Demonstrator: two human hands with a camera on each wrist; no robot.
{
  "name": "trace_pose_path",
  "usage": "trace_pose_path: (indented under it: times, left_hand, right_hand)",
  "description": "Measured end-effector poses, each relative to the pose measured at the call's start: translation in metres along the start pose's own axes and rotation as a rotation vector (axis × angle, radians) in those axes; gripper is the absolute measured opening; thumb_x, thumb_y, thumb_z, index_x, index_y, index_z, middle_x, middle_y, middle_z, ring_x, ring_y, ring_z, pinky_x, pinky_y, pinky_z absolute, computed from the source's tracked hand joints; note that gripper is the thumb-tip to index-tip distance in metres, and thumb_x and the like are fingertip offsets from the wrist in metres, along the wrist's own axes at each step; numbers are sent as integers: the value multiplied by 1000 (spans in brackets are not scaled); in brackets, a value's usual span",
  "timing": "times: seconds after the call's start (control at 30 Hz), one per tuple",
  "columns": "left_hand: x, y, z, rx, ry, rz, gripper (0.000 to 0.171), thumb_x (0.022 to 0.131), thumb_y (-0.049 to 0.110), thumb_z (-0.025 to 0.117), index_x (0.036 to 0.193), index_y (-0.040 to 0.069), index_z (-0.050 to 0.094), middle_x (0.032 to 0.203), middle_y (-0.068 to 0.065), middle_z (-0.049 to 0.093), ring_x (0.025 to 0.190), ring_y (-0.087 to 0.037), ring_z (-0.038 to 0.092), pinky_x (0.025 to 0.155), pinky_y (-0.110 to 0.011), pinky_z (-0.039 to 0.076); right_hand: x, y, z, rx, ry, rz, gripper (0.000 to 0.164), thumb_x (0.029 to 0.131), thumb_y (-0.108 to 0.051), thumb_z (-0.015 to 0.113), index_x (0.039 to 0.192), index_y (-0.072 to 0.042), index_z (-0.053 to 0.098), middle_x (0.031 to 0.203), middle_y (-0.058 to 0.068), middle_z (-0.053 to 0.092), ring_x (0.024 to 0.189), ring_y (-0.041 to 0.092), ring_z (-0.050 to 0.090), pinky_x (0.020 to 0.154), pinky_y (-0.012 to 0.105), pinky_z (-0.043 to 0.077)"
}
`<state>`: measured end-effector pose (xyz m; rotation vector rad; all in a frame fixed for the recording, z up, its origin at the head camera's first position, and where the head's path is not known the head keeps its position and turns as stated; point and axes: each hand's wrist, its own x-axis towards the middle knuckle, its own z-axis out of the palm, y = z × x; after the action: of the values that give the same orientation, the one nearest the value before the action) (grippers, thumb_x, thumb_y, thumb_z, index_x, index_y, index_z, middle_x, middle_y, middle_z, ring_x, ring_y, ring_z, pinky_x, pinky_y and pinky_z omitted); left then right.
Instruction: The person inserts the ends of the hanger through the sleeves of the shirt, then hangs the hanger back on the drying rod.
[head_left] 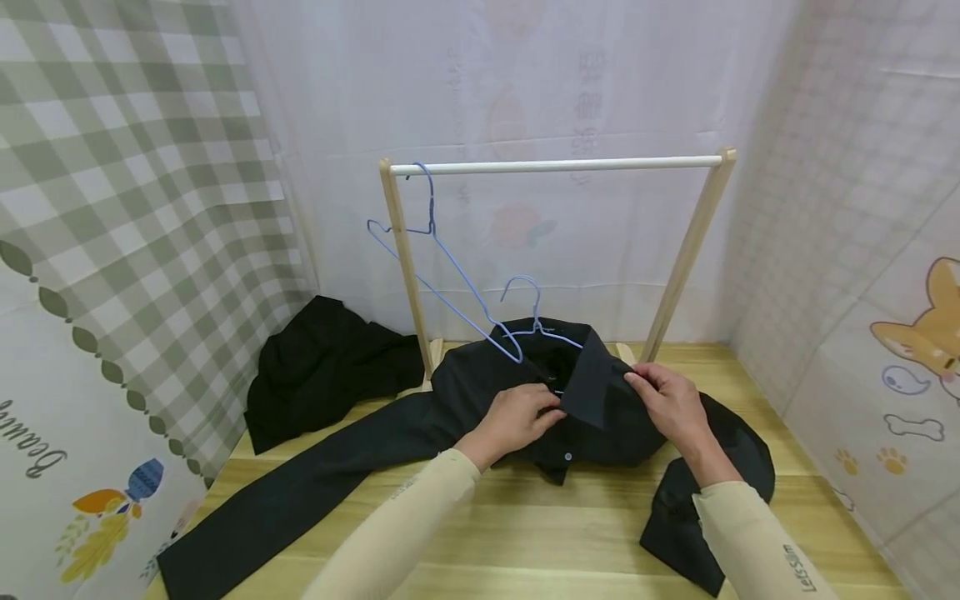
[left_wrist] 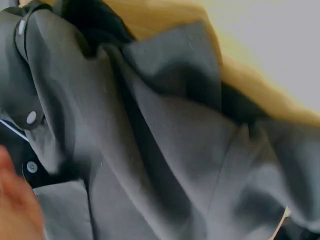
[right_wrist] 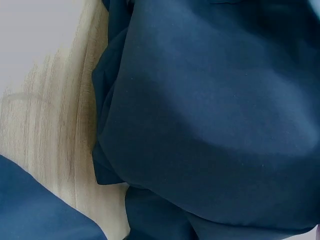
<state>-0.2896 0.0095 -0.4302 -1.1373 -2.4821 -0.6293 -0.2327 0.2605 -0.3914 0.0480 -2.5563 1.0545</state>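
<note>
A black button-up shirt (head_left: 465,400) lies spread on the wooden table, its sleeves reaching out to both sides. Inside its collar (head_left: 588,387) sits a blue wire hanger (head_left: 537,323), hook upward. My left hand (head_left: 517,417) pinches the shirt's front edge beside the open collar. At the shoulder on the right, my right hand (head_left: 671,408) grips the fabric between thumb and fingers. The left wrist view shows the shirt front with a button (left_wrist: 31,117) and part of the blurred left hand (left_wrist: 17,200). Dark shirt cloth (right_wrist: 210,110) fills most of the right wrist view.
Behind the shirt stands a rack with a white rail (head_left: 555,165) and wooden legs. A second blue hanger (head_left: 432,200) hangs at the rail's left end, its lower end over the shirt. A crumpled black garment (head_left: 330,375) lies at the back left. Curtains (head_left: 150,142) enclose the table.
</note>
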Motion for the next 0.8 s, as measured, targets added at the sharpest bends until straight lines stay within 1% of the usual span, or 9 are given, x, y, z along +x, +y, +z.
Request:
trace_pose_path:
  times: [0.07,0.17,0.2,0.27,0.37,0.5,0.6,0.7,0.8]
  left_hand:
    - [2,-1,1,1,96,-109,15,95,31,69,99,19,77,88,8,65,80,-8,62,65,-23,49]
    - [6,-4,3,-41,222,-297,11,92,28,72,94,19,78,86,7,64,81,-10,61,66,-27,50]
    - [8,-4,3,-55,246,-340,11,92,29,73,93,19,78,86,6,63,82,-12,60,67,-29,50]
    - [10,-6,4,-59,269,-393,12,91,29,74,92,18,78,87,4,61,83,-15,58,70,-30,48]
    - [14,-8,7,-29,302,-427,13,89,30,75,91,18,78,90,0,57,86,-19,53,75,-33,45]
    - [17,-8,11,24,366,-427,12,88,31,76,89,19,78,100,-4,54,92,-22,48,80,-36,40]
    - [16,-12,12,20,387,-443,15,85,33,79,91,19,76,103,-4,53,95,-22,47,81,-37,39]
    - [14,-22,12,-14,417,-427,25,82,32,83,96,16,69,104,-5,52,96,-24,47,83,-39,40]
    - [11,-39,9,-54,466,-393,39,83,26,79,112,9,60,118,-10,49,109,-28,45,93,-44,37]
  right_hand:
    - [0,0,0,5,-3,-5,27,102,-22,58,111,0,69,102,17,68,88,28,58,80,40,46]
    - [0,-1,2,20,-23,-10,26,102,-23,58,110,0,69,101,15,68,87,25,56,78,33,45]
    - [0,-1,2,30,-34,-9,26,102,-23,58,110,0,69,100,15,67,86,25,56,77,31,45]
    - [0,-3,3,54,-61,-6,27,102,-24,58,110,0,68,98,14,66,86,25,54,76,30,44]
    - [-1,-6,3,81,-89,7,27,102,-24,58,110,0,67,97,13,65,85,25,53,75,31,44]
    - [-2,-9,3,79,-99,10,27,102,-23,58,111,1,65,98,13,63,86,26,52,76,33,44]
    - [-3,-10,1,70,-98,10,27,103,-24,57,111,0,64,98,13,62,87,27,52,77,37,43]
    - [-2,-9,0,61,-83,3,26,103,-23,57,111,0,64,98,14,63,87,27,52,78,39,43]
    - [-2,-8,-1,65,-76,-7,25,103,-22,57,110,0,65,99,14,63,88,26,53,79,36,43]
